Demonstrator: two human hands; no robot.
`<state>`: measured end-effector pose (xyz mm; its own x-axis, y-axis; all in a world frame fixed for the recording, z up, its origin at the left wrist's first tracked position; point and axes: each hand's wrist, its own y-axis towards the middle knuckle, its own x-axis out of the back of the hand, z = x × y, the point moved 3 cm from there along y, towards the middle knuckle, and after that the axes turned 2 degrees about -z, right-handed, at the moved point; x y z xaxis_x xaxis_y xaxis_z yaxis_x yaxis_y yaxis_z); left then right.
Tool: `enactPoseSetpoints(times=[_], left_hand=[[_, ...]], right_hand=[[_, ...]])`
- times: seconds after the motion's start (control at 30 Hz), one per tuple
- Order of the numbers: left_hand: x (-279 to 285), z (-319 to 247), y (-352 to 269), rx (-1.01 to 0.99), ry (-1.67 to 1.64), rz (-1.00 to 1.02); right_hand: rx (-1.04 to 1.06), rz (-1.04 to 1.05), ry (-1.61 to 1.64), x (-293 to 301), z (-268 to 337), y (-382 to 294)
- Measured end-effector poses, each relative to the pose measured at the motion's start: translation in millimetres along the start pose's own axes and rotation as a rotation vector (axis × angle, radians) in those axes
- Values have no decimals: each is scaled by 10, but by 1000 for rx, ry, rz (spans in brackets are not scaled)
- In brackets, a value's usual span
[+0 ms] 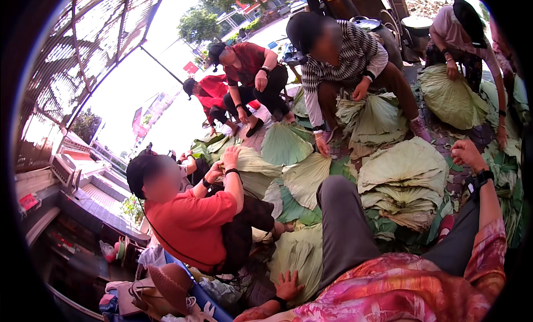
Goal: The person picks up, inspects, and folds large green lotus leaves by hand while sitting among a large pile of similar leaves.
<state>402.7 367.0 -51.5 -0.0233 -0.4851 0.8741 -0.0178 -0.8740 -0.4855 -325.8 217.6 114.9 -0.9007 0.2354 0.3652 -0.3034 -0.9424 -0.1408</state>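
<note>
My left hand (288,285) rests palm down with spread fingers on a pile of large folded, pale green leaves (300,249), likely lotus leaves, beside my grey-trousered knee. On the other side, my right hand (466,154) is raised with its fingers curled; I see nothing in it. A black band with a dark device (479,181) is on that wrist. Between my legs lies a thick stack of dried folded leaves (402,172), browned along its lower edges. Darker green leaves (379,224) spread beneath it. Right of my right arm are more green leaves (506,172).
Several co-workers sit around the leaves. A person in red (200,222) is close on the left, and one in a striped top (345,55) sits opposite. A fanned leaf stack (377,118) is before the latter. A brown hat (170,286) and bags lie at lower left.
</note>
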Motion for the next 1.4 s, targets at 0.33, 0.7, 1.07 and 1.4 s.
enactPoseSetpoints(times=[0.33, 0.7, 1.07, 1.4], left_hand=[[1020, -311, 548, -215, -373, -391], [3799, -2833, 1471, -878, -983, -570], [3175, -4442, 2466, -742, -1296, 146], [3071, -4783, 2288, -807, -1197, 200]], right_hand=[[30, 63, -76, -165, 85, -19], [19, 74, -145, -451, -130, 146], [193, 7, -525, -443, -406, 650], [259, 55, -535, -984, -314, 840]])
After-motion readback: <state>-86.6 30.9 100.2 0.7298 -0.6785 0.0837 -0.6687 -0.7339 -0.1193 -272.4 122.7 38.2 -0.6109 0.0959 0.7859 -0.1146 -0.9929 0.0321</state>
